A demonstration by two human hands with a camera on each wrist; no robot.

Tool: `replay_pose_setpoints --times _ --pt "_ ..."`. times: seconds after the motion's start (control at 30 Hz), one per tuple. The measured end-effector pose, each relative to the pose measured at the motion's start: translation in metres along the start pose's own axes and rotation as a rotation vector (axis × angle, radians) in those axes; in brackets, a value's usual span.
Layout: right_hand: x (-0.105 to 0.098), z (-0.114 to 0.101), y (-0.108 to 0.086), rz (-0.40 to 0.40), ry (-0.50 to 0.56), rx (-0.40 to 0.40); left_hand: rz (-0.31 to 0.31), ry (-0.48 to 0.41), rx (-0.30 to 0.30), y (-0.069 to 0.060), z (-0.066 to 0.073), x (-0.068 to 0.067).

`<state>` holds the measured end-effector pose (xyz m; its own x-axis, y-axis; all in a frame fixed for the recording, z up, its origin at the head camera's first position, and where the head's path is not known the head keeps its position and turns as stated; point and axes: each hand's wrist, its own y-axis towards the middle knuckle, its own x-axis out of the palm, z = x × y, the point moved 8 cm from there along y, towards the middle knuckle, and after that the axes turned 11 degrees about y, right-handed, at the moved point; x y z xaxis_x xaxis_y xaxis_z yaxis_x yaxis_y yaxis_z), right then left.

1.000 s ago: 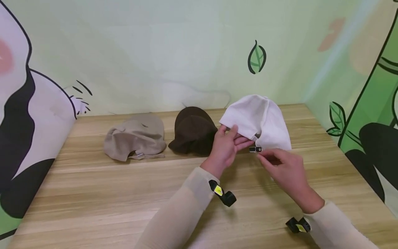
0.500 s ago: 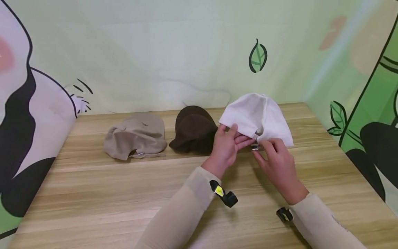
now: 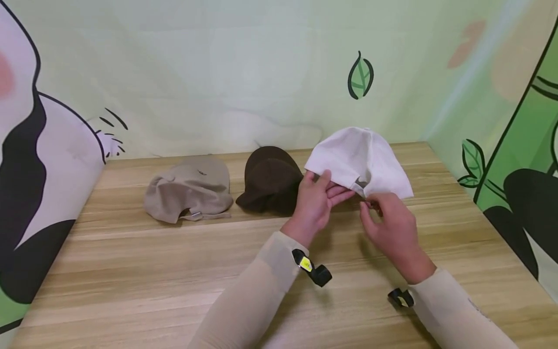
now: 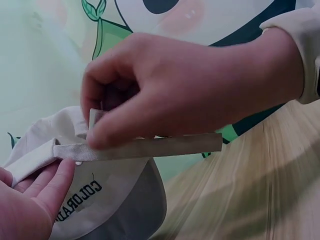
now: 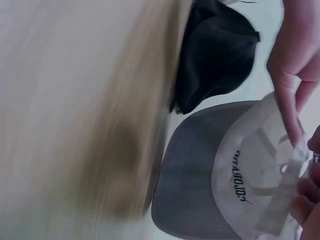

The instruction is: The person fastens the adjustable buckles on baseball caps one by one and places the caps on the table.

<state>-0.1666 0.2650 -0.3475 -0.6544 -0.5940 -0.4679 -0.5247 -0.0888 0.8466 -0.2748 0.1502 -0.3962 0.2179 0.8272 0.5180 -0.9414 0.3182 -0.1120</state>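
A white cap [image 3: 348, 155] is raised above the table with its back opening facing me. My left hand [image 3: 314, 198] grips its lower rim, thumb outside and fingers beneath. Close by, my right hand [image 3: 392, 230] pinches at the small metal buckle [image 5: 315, 157] of the back strap, mostly hidden by the fingers. In the left wrist view, the loose strap end [image 4: 190, 145] sticks out straight past my right thumb. The grey brim [image 5: 195, 165] and dark lettering inside the cap show in the right wrist view.
A dark brown cap [image 3: 271, 179] lies left of the white cap, and a beige cap [image 3: 187, 189] with its own strap lies farther left. All are near the back edge of the wooden table [image 3: 152, 281], before a printed backdrop [image 3: 209, 72].
My right hand has moved left and up to the strap, its fingers closing over the buckle that showed earlier. The white cap has risen slightly; my left hand keeps its grip.
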Motion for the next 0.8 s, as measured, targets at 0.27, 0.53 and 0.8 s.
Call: replay_pose_setpoints --times 0.27,0.53,0.8 --pt "-0.018 0.027 0.004 0.1 0.233 0.46 -0.016 -0.011 0.043 0.003 0.01 -0.005" --pt "-0.023 0.071 -0.016 0.396 0.782 1.022 -0.079 -0.026 0.09 0.003 0.021 -0.003" --pt "-0.013 0.078 -0.021 0.468 1.286 1.156 -0.036 -0.049 0.128 0.005 0.026 -0.009"
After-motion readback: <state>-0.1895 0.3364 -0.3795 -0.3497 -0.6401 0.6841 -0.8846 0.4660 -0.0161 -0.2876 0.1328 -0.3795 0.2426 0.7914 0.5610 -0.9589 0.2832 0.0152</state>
